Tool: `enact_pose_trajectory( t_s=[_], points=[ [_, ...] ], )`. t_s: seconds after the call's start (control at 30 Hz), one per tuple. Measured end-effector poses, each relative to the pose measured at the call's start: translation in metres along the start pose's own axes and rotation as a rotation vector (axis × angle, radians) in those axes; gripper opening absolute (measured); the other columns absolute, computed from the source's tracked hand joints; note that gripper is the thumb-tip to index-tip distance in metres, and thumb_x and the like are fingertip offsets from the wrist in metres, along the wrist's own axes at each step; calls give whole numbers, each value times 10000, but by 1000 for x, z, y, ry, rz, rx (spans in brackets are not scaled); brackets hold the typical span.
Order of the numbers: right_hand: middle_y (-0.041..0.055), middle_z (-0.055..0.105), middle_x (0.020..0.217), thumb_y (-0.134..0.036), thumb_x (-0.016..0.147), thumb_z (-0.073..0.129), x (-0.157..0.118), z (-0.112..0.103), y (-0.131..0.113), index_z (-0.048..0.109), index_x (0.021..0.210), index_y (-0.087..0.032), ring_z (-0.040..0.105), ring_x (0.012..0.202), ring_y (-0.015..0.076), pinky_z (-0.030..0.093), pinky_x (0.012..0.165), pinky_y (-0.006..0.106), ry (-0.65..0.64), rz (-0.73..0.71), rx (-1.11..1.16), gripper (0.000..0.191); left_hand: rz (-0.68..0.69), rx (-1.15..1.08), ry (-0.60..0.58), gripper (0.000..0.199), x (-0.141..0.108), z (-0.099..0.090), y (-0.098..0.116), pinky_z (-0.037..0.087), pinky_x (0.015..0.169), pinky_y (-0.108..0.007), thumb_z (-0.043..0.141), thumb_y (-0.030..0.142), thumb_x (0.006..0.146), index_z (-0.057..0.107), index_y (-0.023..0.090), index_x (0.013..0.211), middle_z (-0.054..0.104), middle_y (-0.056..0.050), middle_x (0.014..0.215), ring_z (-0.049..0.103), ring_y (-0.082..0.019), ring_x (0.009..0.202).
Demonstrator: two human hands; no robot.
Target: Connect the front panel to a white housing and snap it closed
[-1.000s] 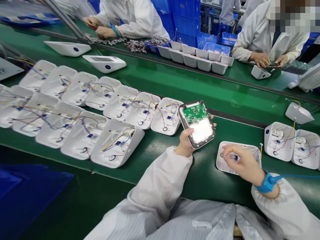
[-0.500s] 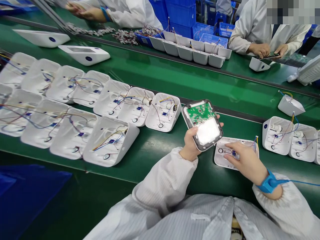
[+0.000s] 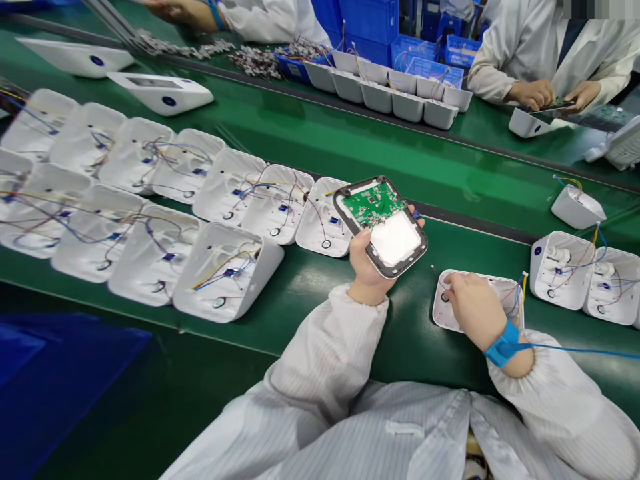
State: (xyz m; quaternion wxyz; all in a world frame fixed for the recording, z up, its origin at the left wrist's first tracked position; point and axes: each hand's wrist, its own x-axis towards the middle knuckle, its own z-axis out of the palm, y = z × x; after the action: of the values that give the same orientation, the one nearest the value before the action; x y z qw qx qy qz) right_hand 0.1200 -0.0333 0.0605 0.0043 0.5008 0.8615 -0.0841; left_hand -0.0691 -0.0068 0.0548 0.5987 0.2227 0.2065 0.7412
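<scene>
My left hand [image 3: 369, 267] is closed round a square cover with a dark rim, tilted over the bench. Inside the cover, a green circuit board [image 3: 373, 203] fills the upper part and a white panel [image 3: 399, 243] the lower. To the right, a white plastic housing [image 3: 441, 319] lies on the bench with its inside facing up. My right hand [image 3: 475, 307] reaches over this housing, its thumb and fingertips pinched on a thin wire [image 3: 440, 279] whose small end sticks out beyond the rim. A round black part [image 3: 445, 297] shows beside the fingertips; the hand hides the housing's middle.
Several white housings with loose wires [image 3: 220, 280] stand in two rows at left; more housings [image 3: 563, 270] are at right. Blue cord runs from my wrist strap [image 3: 503, 343]. Across the green belt [image 3: 350, 143], two people work near several white shells [image 3: 377, 95].
My left hand has moved left and up with the cover, turning it. My right hand has shifted left in the housing, and its spread fingers have closed on the wire.
</scene>
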Motion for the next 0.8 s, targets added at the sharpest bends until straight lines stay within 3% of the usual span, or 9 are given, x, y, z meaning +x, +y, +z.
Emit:
enact_pose_trajectory(
  t_s=[0.13,0.27,0.37,0.5,0.63,0.8],
  points=[
    [72,693,893,-181,946,498,-8,-10,14,637,926,-188,606,860,228,456,825,365,94,-45,364,140,-9,2,5,568,0,0,-1,535,935,-444,606,526,716,641,157,1145,655,-135,1247,644,-344,1116],
    [52,667,872,-356,971,501,-18,-25,27,612,807,-209,612,845,193,484,785,328,157,17,744,247,-117,28,-29,619,-3,2,-7,542,911,-423,638,513,667,639,128,1152,597,-158,1337,593,-368,1194],
    [58,697,940,-385,942,563,-24,-31,31,648,841,-211,639,885,191,504,773,314,230,79,922,219,-191,55,-77,650,-11,1,-18,534,931,-430,702,452,643,613,141,1207,563,-157,1381,566,-376,1233],
    [46,726,933,-343,918,618,-30,-35,23,711,908,-230,664,875,190,520,749,310,300,45,971,146,-259,162,-215,662,-25,-6,-35,436,1070,-495,785,387,655,588,188,1255,610,-134,1330,567,-357,1242],
    [45,726,936,-279,922,615,-29,-34,12,719,940,-237,664,904,193,519,789,325,356,-44,922,114,-336,281,-390,634,-37,-11,-43,367,1122,-525,799,449,699,603,185,1241,647,-137,1270,562,-343,1246],
    [49,701,998,-264,972,529,-22,-26,6,657,980,-233,643,927,181,507,780,313,414,-32,937,132,-316,367,-420,751,-42,-5,-41,378,1108,-507,831,528,644,592,191,1272,666,-117,1213,534,-353,1256]
  ],
)
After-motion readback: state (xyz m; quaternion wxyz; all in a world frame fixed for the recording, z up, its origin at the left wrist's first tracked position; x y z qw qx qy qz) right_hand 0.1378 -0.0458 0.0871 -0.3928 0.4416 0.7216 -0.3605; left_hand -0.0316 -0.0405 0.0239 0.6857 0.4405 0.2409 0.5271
